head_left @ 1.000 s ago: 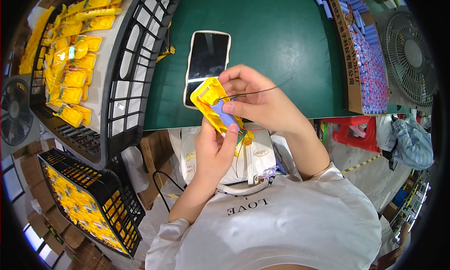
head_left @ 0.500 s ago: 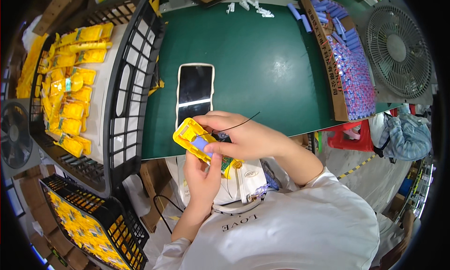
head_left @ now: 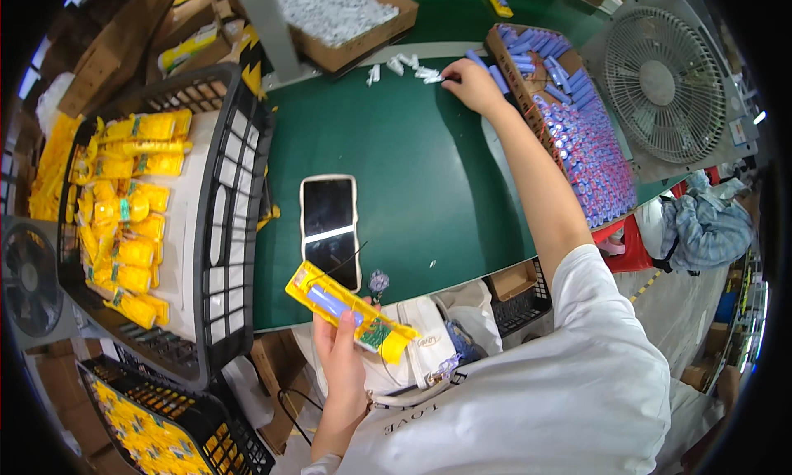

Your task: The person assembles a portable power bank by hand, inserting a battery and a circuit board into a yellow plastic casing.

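Note:
My left hand (head_left: 340, 361) grips an open yellow plastic housing (head_left: 394, 343), thumb across its edge. Inside the housing lie a purple cylindrical battery (head_left: 328, 300) and a green circuit board (head_left: 376, 335); a thin black wire sticks up from it. At the far side of the green table, my right hand (head_left: 473, 87) is stretched out with its fingertips pinched at a small white plastic piece (head_left: 432, 76). Several similar white pieces (head_left: 396, 66) are scattered beside it. A phone (head_left: 330, 219) in a pale case lies on the table just beyond the housing.
A box of purple batteries (head_left: 590, 161) stands on the right, beside a grey fan (head_left: 660, 83). On the left, a black crate (head_left: 213, 219) holds yellow housings; another crate (head_left: 177, 397) sits lower. A cardboard box of white pieces (head_left: 404, 14) stands at the back.
My right hand has left the housing and reached far forward to the white pieces. My left hand keeps the housing, now lower and tilted, showing more of it. The view has shifted.

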Tool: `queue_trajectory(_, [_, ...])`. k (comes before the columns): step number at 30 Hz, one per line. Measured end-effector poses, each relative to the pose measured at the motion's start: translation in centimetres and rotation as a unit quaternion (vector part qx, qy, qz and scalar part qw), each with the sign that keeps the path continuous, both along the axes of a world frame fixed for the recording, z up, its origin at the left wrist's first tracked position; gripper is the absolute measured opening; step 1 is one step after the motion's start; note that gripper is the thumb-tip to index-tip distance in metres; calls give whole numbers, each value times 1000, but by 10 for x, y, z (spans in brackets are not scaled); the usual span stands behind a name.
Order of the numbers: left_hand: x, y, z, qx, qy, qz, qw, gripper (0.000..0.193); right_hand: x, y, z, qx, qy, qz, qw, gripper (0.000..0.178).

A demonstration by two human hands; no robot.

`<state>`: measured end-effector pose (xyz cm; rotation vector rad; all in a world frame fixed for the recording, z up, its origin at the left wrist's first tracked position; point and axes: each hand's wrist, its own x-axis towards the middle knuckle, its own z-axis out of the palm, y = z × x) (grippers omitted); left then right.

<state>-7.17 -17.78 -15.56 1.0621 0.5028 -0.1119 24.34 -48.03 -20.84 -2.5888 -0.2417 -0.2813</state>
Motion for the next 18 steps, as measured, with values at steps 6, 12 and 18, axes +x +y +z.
queue_trajectory(6, [-16,0,10,47,6,-31,998,49,23,26,-12,-74,-28,42,996,19])
queue_trajectory(12, [-16,-6,9,77,-5,-92,993,58,11,31,-9,-271,-23,103,957,16])
queue_trajectory(18, [-15,-3,-3,57,-43,-106,992,57,0,27,-3,-241,86,52,965,19])
